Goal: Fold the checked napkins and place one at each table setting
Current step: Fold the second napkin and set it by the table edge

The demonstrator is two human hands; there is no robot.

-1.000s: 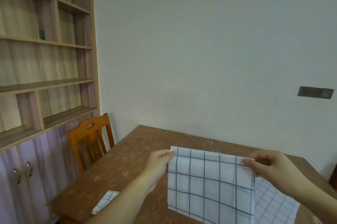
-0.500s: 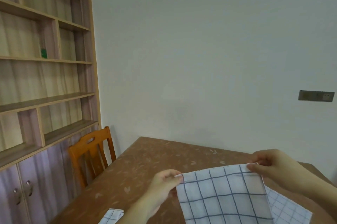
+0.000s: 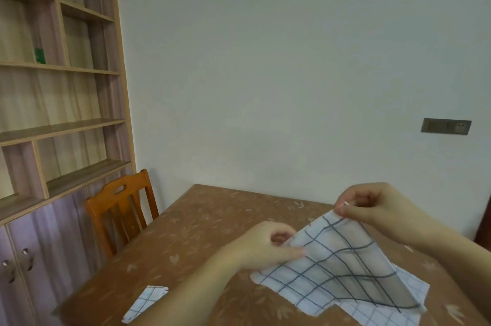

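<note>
Both hands are pinching the checked napkin [image 3: 342,270] over the table [image 3: 202,222], the left hand [image 3: 268,246] at nine o'clock and the right hand [image 3: 377,208] at one o'clock (its lower edge is resting on another napkin [image 3: 382,315]).

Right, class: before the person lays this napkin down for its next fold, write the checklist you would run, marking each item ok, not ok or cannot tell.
1. Left hand has a grip on the white napkin with dark checks: ok.
2. Right hand pinches its top corner: ok.
3. Napkin's layers aligned: cannot tell.
4. Bare brown patterned table for folding: ok.
5. Finer-checked cloth beneath is clear of the fold: not ok, it lies underneath.
6. Folded checked napkin set by the table's left edge: ok.
</note>
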